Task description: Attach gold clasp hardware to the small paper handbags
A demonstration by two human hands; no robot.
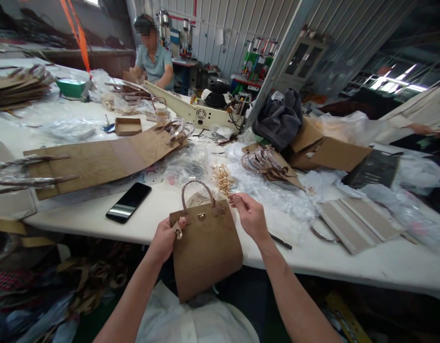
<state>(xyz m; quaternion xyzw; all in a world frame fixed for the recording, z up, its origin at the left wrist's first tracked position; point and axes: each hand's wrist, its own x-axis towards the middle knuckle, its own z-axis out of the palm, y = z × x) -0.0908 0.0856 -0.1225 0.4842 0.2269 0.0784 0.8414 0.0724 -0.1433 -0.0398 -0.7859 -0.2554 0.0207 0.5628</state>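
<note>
A brown handbag (209, 247) with a looped top handle and a small gold clasp (201, 216) leans upright against the table's front edge. My left hand (165, 237) is closed on its upper left corner, thumb in front near a gold metal fitting (179, 233). Beside the bag's upper right corner, my right hand (249, 213) is pinched, its fingertips near the bag's handle and a pile of gold hardware (222, 178). Whatever lies between those fingertips is too small to make out. Behind the bag sits a pale coil (200, 200), partly hidden.
A black phone (128, 202) lies left of the bag, before long brown bag pieces (134, 155). To the right are a black pen-like tool (280, 241), bundled handles (264, 161), a flat taupe panel (359, 224) and a cardboard box (334, 153). Another person (154, 59) sits across the table.
</note>
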